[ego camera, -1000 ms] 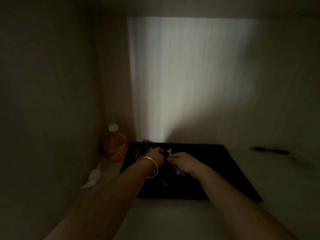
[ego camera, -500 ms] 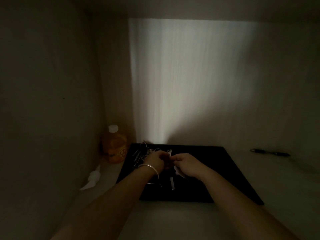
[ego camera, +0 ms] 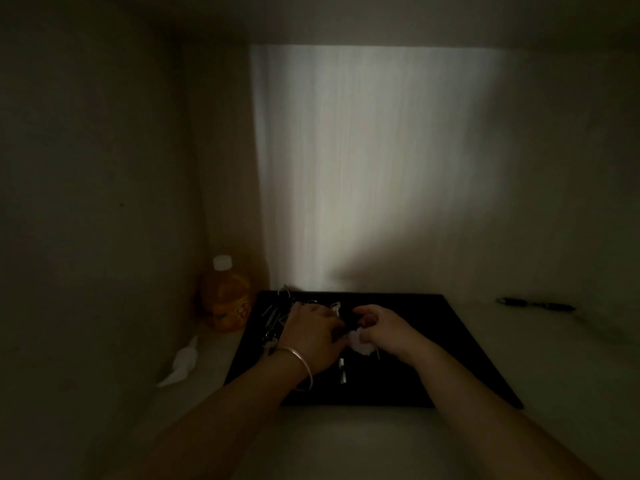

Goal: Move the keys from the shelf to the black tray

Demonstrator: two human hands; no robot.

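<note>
Dim shelf (ego camera: 346, 445): black tray (ego camera: 467, 358), both hands (ego camera: 349, 332) pinching keys (ego camera: 277, 318); orange bottle (ego camera: 228, 296) left, pen (ego camera: 536, 304) right.

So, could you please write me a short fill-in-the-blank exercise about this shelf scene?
1. Both hands work over the ____ tray.
2. The bracelet is on the ____ wrist.
3. The bottle has a ____ cap.
4. The pen lies to the ____ of the tray.

Missing words: black; left; white; right
</note>
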